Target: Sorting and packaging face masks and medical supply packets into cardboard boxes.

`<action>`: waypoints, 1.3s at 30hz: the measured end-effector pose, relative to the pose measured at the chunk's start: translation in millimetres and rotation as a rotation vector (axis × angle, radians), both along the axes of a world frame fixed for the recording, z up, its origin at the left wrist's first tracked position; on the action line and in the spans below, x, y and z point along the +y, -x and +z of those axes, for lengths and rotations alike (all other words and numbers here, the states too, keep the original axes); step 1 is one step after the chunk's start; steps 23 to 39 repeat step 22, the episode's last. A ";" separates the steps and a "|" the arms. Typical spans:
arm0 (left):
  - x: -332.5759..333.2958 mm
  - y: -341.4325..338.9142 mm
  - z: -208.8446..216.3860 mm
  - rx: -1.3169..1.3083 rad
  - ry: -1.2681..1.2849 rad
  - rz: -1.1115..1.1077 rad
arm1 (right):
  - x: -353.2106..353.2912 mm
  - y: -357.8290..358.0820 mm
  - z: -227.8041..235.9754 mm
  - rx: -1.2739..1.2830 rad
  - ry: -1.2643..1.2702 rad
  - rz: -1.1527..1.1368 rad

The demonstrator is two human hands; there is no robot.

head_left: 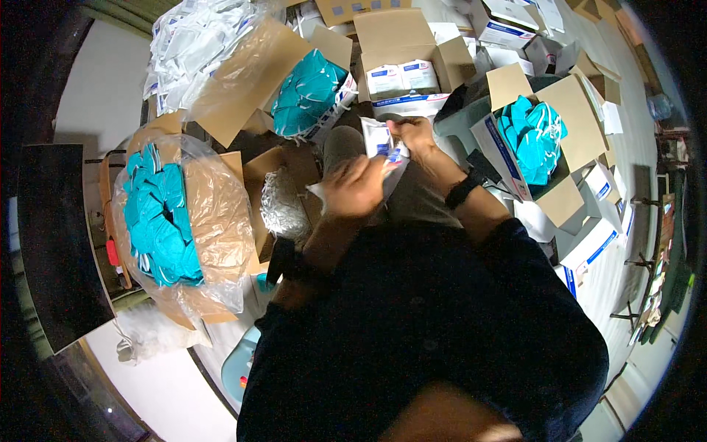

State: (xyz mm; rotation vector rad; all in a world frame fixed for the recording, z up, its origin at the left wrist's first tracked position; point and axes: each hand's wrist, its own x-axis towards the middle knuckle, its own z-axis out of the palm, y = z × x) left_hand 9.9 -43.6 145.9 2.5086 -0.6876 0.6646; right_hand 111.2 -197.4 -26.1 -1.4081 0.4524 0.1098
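Observation:
A small white packet (378,136) with blue and red printing is held above my lap between my two hands. My right hand (414,135) is closed on its upper right side, thumb and fingers pressed together. My left hand (352,191), slightly smeared by motion, is closed at the packet's lower part, fingers curled inward. What lies under the left palm is hidden. Just beyond my hands is an open carton (411,101) with similar packets (401,76) in it. Teal folded face masks with white straps (305,96) fill a box left of my hands.
A large plastic-lined carton of teal masks (158,221) stands at the left, near a bundle of white strips (283,205). More teal masks (532,140) fill an open box at the right. White packets (202,51) are heaped at the far left; white cartons (589,236) stand at right.

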 end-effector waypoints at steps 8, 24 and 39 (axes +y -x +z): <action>41.9 -7.0 -15.8 0.244 0.011 0.153 | -18.5 28.4 74.2 -0.183 -0.271 0.186; 30.2 6.8 -28.5 0.611 0.281 0.206 | 6.4 39.1 98.1 -0.328 -0.085 0.615; 30.2 6.8 -28.5 0.611 0.281 0.206 | 6.4 39.1 98.1 -0.328 -0.085 0.615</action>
